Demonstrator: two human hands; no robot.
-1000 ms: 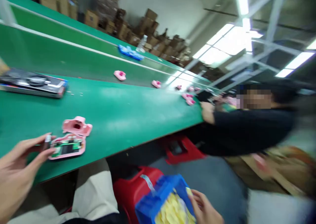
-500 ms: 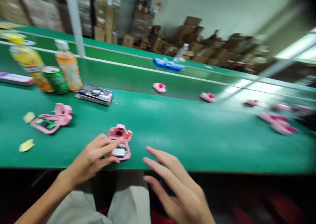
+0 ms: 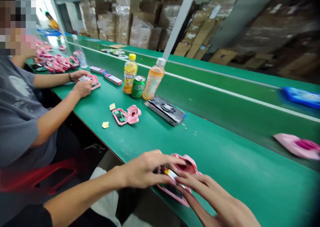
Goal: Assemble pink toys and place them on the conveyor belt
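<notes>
An opened pink plastic case [image 3: 183,200] lies near the front edge of the green table, its lid [image 3: 191,163] folded back. Inside sits a small white battery pack [image 3: 172,174] with a yellow end, beside dark and green parts. My left hand [image 3: 150,168] grips the case from the left, its fingers reaching over the lid side and the thumb near the battery pack. From the right, my right hand [image 3: 215,193] has its fingertips closed at the right end of the battery pack. Fingers cover much of the case, so the exact contact is partly hidden.
Another open pink case [image 3: 121,116] lies left with yellowish foam pieces [image 3: 105,124]. Behind stand two bottles [image 3: 153,78], a green can [image 3: 138,86] and a black flat box [image 3: 166,110]. A co-worker's hands [image 3: 83,83] hold a pink case. A pink shell [image 3: 297,146] lies far right.
The view has swung left, bringing a co-worker into sight. My right hand, apart and open before, has come to the case and touches its contents. My left hand stays on the case.
</notes>
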